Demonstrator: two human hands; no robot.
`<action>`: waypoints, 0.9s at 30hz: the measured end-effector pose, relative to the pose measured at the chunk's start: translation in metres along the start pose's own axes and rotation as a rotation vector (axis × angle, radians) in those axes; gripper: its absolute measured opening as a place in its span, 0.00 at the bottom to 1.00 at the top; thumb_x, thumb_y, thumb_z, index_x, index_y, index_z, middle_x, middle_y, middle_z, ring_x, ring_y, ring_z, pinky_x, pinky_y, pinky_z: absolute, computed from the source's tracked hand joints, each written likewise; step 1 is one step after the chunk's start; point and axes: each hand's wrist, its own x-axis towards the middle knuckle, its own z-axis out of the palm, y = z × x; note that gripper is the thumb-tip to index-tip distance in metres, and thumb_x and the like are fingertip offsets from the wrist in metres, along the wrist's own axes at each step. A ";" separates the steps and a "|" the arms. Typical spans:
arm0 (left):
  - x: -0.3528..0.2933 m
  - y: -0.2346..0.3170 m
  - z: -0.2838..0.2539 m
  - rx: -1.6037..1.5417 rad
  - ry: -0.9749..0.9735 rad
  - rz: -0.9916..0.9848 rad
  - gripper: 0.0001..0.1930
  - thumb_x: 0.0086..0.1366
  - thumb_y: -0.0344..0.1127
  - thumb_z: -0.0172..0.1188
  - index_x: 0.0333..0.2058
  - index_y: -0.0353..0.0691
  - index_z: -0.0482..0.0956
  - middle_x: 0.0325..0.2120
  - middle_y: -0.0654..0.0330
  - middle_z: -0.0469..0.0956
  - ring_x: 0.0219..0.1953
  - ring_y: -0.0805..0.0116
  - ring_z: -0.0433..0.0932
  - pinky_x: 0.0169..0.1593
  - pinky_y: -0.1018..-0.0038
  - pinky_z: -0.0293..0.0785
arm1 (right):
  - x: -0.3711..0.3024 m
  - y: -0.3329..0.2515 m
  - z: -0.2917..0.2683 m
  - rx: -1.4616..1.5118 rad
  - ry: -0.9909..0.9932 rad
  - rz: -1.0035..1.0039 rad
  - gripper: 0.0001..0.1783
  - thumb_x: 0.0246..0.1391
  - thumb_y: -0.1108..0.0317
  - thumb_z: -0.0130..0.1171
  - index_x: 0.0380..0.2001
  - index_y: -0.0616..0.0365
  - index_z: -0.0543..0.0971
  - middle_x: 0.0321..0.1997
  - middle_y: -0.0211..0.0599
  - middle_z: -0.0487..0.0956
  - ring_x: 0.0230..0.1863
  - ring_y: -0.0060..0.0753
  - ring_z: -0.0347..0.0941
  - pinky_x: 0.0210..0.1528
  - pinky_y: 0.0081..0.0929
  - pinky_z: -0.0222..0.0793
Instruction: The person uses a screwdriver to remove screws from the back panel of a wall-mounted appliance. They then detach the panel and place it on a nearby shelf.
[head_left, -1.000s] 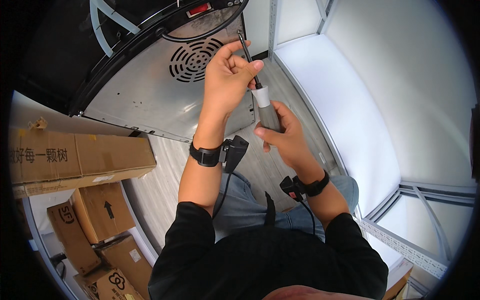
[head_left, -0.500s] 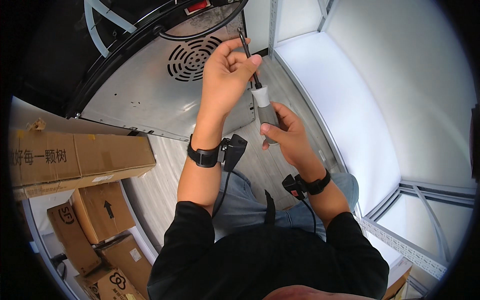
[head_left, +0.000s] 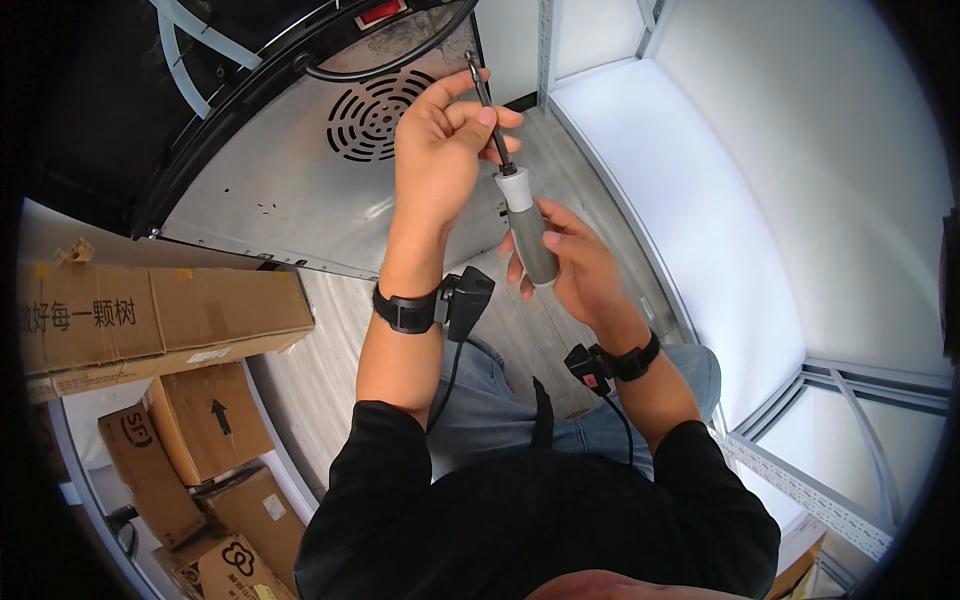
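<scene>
A screwdriver [head_left: 531, 240] with a grey and white handle slants up and away from me. My left hand [head_left: 440, 150] pinches its dark shaft between thumb and fingers near the far end. At the tip sits a small metallic piece, too small to make out, close to the right edge of a silver metal panel [head_left: 290, 190]. My right hand [head_left: 580, 260] is around the handle, thumb on its right side and fingertips showing on the left, in a light grip.
The panel belongs to a black-rimmed appliance with round vent slots [head_left: 380, 116], a black cable [head_left: 400, 66] and a red switch [head_left: 380, 11]. Cardboard boxes [head_left: 215, 420] are stacked at left. White metal shelving [head_left: 680, 170] stands at right.
The screwdriver and both hands have shifted slightly left. My right fingers have loosened and moved round the handle, so more of its grey part shows.
</scene>
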 end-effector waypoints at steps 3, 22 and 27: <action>0.000 0.002 0.002 -0.015 0.003 -0.010 0.17 0.64 0.25 0.50 0.51 0.28 0.67 0.31 0.51 0.82 0.27 0.70 0.81 0.30 0.78 0.76 | -0.002 0.003 0.001 -0.213 0.085 -0.076 0.28 0.56 0.72 0.54 0.60 0.62 0.61 0.45 0.41 0.74 0.38 0.30 0.75 0.29 0.23 0.74; -0.002 -0.002 0.006 -0.038 0.036 0.010 0.16 0.64 0.26 0.50 0.50 0.30 0.67 0.35 0.49 0.82 0.26 0.66 0.82 0.28 0.77 0.77 | -0.008 0.005 0.003 -0.389 0.130 -0.187 0.27 0.54 0.76 0.57 0.57 0.61 0.63 0.45 0.38 0.72 0.40 0.26 0.74 0.29 0.23 0.75; 0.001 -0.003 0.006 -0.072 0.048 0.006 0.14 0.67 0.32 0.47 0.48 0.31 0.70 0.35 0.49 0.82 0.26 0.66 0.82 0.27 0.78 0.77 | -0.008 0.004 0.003 -0.373 0.126 -0.194 0.27 0.55 0.75 0.56 0.57 0.62 0.63 0.46 0.39 0.71 0.39 0.27 0.74 0.28 0.23 0.75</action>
